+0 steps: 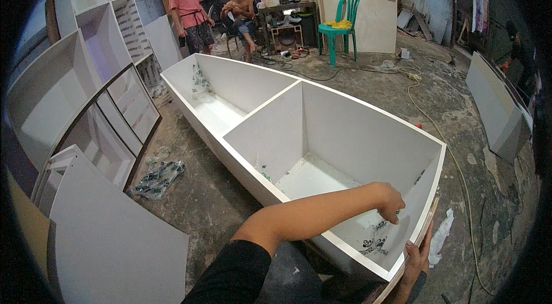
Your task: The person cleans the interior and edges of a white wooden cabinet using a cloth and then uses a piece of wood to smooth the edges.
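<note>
A long white cabinet box [345,131] lies open side up on the floor, split by a divider [276,131] into two compartments. My left hand [390,200] reaches across into the near compartment, fingers curled together close to the inner face of the near end panel [428,189]. Whether it pinches anything is hidden. My right hand [418,255] grips the outer edge of that end panel from below right. Torn printed film [371,241] lies in the compartment's bottom corner under my left hand.
White shelf units [86,91] lean on the left, with a loose white panel [109,241] in front. Two people [192,11] are at the back, beside a green plastic chair [339,28]. A cable [443,131] trails along the floor on the right. Crumpled plastic wrap [158,177] lies left of the cabinet.
</note>
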{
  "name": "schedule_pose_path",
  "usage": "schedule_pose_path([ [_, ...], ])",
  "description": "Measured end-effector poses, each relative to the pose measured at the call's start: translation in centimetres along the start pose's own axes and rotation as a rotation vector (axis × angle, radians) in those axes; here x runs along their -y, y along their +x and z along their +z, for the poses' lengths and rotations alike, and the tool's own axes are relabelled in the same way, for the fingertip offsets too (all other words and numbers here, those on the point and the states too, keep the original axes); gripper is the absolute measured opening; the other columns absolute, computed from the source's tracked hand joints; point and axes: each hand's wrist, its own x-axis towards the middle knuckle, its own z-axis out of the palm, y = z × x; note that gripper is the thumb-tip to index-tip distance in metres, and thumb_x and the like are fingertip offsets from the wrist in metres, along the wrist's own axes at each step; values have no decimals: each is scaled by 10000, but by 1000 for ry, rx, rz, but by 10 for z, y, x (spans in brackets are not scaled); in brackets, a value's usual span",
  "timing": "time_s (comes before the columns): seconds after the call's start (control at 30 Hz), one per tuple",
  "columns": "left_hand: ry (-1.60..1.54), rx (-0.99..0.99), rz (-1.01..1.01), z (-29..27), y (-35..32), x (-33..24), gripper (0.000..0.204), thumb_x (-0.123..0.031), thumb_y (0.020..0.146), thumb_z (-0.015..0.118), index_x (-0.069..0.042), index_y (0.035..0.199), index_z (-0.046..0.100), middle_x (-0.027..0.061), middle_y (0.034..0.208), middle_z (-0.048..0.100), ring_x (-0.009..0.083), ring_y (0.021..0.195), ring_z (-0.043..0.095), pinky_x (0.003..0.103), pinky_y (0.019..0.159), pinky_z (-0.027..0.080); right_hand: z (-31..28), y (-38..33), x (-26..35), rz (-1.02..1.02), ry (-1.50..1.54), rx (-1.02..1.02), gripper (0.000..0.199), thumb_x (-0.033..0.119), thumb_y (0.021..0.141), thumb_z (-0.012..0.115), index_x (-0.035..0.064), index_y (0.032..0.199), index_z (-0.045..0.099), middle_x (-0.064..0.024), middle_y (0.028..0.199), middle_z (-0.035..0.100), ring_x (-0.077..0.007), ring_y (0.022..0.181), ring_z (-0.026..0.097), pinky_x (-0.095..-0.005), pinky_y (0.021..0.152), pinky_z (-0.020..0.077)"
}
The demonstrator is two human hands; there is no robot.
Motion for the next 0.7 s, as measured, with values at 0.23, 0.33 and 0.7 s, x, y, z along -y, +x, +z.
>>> schedule_pose_path([
  [0.23, -8, 10, -8, -1, -1, -2, 537, -484, 842, 556, -84, 1201, 564, 177, 1076, 646, 350, 1039, 606, 469, 898, 446, 3, -1, 2, 2, 45, 6, 897, 124, 683, 600, 11, 1476, 197, -219, 1441, 322, -323, 1276, 393, -383, 1085, 289],
  [0.33, -3, 5, -8, 0, -1, -1, 545, -486, 843, 555, -83, 1210, 560, 174, 1084, 646, 348, 1046, 604, 465, 901, 449, 0, 0, 0, 5, 27, 27, 898, 123, 685, 593, 23, 1481, 190, -219, 1434, 330, -321, 1271, 398, -383, 1078, 301],
  [0.7, 1, 2, 5, 0, 0, 0, 548, -493, 843, 556, -82, 1205, 563, 173, 1078, 648, 345, 1043, 607, 472, 900, 449, 2, 0, 6, 9, 40, 46, 924, 107, 675, 595, 42, 1491, 166, -222, 1415, 348, -323, 1248, 418, -384, 1071, 308],
])
